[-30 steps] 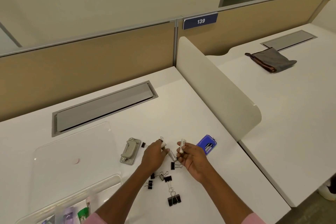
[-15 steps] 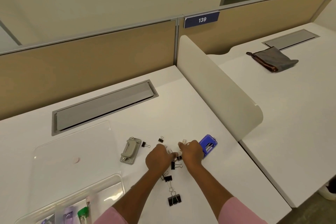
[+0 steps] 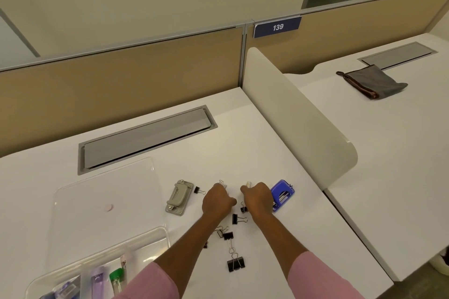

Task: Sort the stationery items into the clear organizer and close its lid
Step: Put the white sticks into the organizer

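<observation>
My left hand [image 3: 217, 200] and my right hand [image 3: 257, 198] rest knuckles-up on the white desk [image 3: 243, 143], close together. Each is closed on a small white tube; a tip of one shows above the right hand [image 3: 248, 184]. Several black binder clips lie around and below the hands, the largest [image 3: 235, 265] nearest me. A grey hole punch [image 3: 179, 196] lies left of the hands and a blue hole punch [image 3: 281, 193] touches the right hand's far side. The clear organizer [image 3: 102, 260] sits at lower left, its lid [image 3: 104, 189] open flat behind it.
A grey cable flap [image 3: 145, 138] is set into the desk behind the lid. A rounded cream divider [image 3: 298, 119] stands on the right. On the neighbouring desk lies a grey pouch [image 3: 369, 81]. The organizer holds a green-capped item and a purple one.
Both hands have turned palm-down and moved forward onto the desk, still closed on the white tubes. The camera has tilted slightly.
</observation>
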Tool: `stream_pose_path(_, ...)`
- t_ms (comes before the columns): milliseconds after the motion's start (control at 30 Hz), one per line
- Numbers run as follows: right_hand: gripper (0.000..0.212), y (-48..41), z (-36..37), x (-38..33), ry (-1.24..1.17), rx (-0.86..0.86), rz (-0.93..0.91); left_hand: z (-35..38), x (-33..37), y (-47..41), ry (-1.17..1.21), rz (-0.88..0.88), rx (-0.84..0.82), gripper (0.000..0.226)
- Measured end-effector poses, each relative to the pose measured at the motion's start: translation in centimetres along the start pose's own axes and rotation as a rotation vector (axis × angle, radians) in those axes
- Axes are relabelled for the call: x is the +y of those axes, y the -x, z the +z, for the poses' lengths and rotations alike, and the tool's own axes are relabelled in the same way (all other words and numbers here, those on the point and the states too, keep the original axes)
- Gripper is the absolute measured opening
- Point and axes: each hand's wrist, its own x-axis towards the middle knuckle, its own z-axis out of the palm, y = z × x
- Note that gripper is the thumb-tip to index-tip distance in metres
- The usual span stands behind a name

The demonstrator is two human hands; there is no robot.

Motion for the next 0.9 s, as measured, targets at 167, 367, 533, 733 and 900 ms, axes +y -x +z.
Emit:
stream_pose_path(167,0.024,1.6,-0.5,-1.5,-0.319,-0.193,-0.021,-2.3,-1.1,1.9,0.338,-0.028,0.008,0.031)
stream_pose_path(367,0.006,5.3,-0.1,-2.5,-0.468,-0.484,-0.072,-6.4,-4.0,5.3,0.416,0.081,0.020,0.025)
stream_pose_path(533,0.031,9.1,1.3,-3.7,-0.529,-0.660,-0.098,-10.8,-7.8,8.2,0.490,0.091,-0.032,0.018)
stream_pose_path(733,0.015,13.9,3.4,-4.7,-0.542,-0.762,-0.106,-14.5,-12.5,12.0,0.581,0.026,0.050,0.016)
stream_pose_path(900,0.008,18.7,5.1,-4.9,-0.531,-0.879,-0.121,-15.1,-16.1,16.3,0.561,-0.026,0.076,0.014)
